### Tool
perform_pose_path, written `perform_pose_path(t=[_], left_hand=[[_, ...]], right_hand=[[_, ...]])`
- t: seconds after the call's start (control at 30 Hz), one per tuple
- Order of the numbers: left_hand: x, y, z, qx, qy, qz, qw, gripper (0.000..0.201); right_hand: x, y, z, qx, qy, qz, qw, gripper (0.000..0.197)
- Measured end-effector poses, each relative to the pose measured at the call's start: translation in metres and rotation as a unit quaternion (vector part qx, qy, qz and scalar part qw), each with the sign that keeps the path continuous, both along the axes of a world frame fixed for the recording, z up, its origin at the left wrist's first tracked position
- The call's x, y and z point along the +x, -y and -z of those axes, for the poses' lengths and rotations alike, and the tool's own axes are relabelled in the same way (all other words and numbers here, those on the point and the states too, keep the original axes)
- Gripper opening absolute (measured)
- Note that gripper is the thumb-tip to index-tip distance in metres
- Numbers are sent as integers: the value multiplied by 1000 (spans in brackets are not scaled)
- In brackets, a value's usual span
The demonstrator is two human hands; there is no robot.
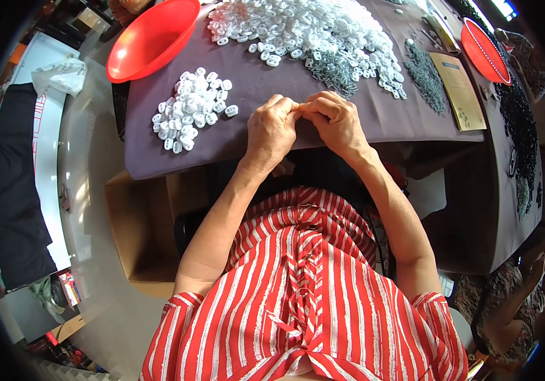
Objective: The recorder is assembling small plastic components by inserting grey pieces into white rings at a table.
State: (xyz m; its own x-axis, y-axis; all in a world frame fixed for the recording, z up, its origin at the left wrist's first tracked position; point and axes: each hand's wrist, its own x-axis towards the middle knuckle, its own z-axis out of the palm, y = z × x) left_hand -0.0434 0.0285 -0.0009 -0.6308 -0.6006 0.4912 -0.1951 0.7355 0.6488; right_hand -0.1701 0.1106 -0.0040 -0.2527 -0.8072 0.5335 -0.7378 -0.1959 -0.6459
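My left hand (271,130) and my right hand (336,120) meet fingertip to fingertip above the purple cloth-covered table (374,120). The fingers of both are curled shut and pinch something very small between them; the piece itself is hidden. A small heap of white plastic pieces (191,108) lies just left of my left hand. A large heap of the same white pieces (304,28) spreads across the far side. Small grey metal parts (335,68) lie beyond my hands.
A red plastic bowl (152,38) overhangs the table's far left corner. Another red bowl (485,49), a tan booklet (457,89) and a strip of grey parts (423,75) lie at the right. An open cardboard box (142,235) stands on the floor, left. Another person (514,298) sits at lower right.
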Motion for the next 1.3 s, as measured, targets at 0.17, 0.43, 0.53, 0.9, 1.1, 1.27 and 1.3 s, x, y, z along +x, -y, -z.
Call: perform_pose_path(t=[0.17, 0.43, 0.53, 0.9, 1.1, 1.27, 1.3], left_hand=[[1, -1, 4, -58, 37, -13, 998, 1], [5, 11, -19, 349, 69, 39, 934, 15], [6, 9, -20, 322, 53, 47, 944, 19], [5, 13, -16, 321, 59, 46, 944, 19], [6, 12, -8, 244, 25, 62, 968, 15], [18, 20, -16, 418, -2, 11, 908, 18], [22, 23, -16, 431, -2, 1, 902, 18]], right_hand=[[0, -2, 3, 5, -19, 4, 1000, 6], [5, -7, -10, 54, 29, 10, 998, 24], [4, -5, -5, 34, 19, 13, 999, 26], [3, -3, -7, 36, 44, 9, 998, 19], [3, -2, -5, 24, 8, 0, 1000, 21], [-18, -10, -7, -33, 226, 55, 972, 18], [-22, -11, -11, -30, 223, 84, 971, 12]])
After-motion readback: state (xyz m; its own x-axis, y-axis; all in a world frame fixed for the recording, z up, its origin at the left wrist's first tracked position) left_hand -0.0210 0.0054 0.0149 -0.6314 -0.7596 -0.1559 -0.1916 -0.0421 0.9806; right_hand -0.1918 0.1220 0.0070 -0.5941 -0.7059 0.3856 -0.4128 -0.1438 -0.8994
